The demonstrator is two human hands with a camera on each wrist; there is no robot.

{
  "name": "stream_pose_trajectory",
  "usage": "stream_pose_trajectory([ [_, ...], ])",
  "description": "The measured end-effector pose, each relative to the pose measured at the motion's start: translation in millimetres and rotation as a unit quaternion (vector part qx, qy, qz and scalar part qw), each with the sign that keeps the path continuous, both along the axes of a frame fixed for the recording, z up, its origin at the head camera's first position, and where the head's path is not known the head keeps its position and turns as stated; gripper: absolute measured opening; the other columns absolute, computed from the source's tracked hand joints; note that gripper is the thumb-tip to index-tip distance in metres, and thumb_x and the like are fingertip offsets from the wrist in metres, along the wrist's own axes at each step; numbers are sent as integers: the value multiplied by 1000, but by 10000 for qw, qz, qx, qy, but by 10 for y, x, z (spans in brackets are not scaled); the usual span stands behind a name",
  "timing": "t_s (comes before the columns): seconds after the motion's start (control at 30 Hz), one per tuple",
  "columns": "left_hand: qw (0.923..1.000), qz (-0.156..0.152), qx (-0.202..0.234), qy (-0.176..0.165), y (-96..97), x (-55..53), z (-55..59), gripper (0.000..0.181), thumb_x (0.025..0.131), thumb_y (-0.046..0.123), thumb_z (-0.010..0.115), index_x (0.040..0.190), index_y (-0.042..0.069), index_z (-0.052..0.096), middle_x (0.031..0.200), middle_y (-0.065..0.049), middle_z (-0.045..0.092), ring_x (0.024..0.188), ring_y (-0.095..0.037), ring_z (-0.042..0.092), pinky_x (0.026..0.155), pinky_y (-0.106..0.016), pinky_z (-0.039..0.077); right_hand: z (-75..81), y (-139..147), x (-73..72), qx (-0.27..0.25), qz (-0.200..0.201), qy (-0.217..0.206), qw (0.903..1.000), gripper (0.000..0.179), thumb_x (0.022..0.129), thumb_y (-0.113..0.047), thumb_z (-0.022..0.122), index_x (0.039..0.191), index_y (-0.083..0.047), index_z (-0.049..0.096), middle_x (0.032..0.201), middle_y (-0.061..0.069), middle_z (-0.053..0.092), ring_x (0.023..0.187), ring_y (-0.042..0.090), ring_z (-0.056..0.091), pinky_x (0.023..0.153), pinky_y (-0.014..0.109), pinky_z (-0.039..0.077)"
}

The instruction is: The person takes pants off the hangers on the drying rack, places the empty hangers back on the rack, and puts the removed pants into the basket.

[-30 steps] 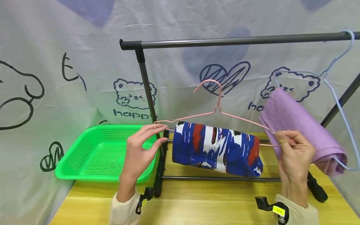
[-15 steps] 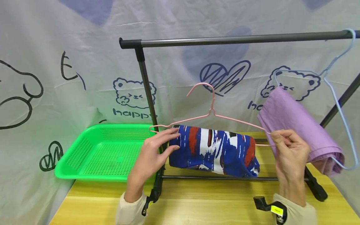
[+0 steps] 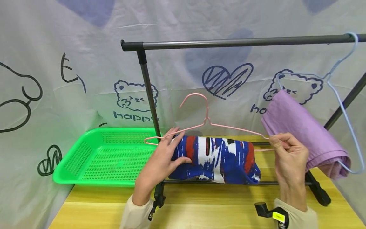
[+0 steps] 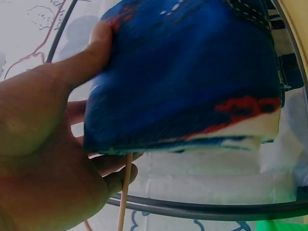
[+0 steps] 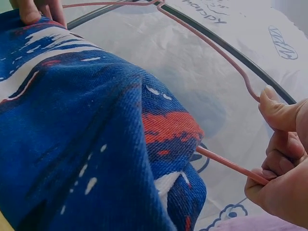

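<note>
A blue, red and white patterned garment, folded over, hangs across the lower bar of a pink wire hanger. My right hand pinches the hanger's right end, with thumb and fingers around the wire. At the garment's left end is my left hand, thumb on the front and fingers behind, gripping the cloth. In the left wrist view the thumb lies on the blue fabric and the hanger bar comes out below it. The hanger's hook points up and left, off the rack rail.
A dark metal rack stands on the wooden table. On its rail, a light blue hanger carries a folded purple cloth at the right. A green plastic basket sits at the left, before a drawn-on white curtain.
The pink hanger and garment have moved down and left, with my right hand still on the wire. My left hand has moved right, from the hanger's left end onto the garment.
</note>
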State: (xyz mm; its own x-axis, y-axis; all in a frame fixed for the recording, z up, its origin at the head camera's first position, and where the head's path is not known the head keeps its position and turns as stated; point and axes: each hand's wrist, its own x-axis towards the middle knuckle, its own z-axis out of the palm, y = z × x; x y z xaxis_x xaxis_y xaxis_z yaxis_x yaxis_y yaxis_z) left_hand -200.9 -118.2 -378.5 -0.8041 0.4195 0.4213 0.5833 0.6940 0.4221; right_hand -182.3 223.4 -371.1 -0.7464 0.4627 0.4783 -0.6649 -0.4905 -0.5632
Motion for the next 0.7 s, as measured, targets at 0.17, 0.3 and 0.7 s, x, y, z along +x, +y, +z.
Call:
stream_pose_trajectory([
  [0.17, 9997, 119, -182, -141, 47, -59, -60, 90, 81, 41, 86, 156, 15, 45, 148, -12, 48, 140, -33, 41, 108, -56, 45, -34, -33, -14, 310, 78, 30, 9995, 4, 85, 25, 65, 82, 22, 65, 76, 19, 72, 73, 19, 66, 70, 23, 56],
  [0.3, 9994, 16, -307, -159, 59, -99, -105, 85, 74, 42, 92, 147, 14, 55, 140, -10, 54, 128, -28, 44, 102, -49, 51, -45, -46, -21, 432, 7, -97, 9990, 9, 85, 27, 64, 80, 20, 66, 72, 16, 70, 70, 15, 61, 68, 21, 54],
  [0.7, 9973, -134, -157, 701, 57, -133, -114, 56, 73, 24, 96, 119, 9, 67, 114, -5, 72, 112, -25, 65, 103, -44, 50, -28, -47, -27, 613, 15, -299, 9977, 14, 88, 26, 60, 80, 17, 66, 71, 14, 69, 70, 14, 60, 68, 20, 53],
])
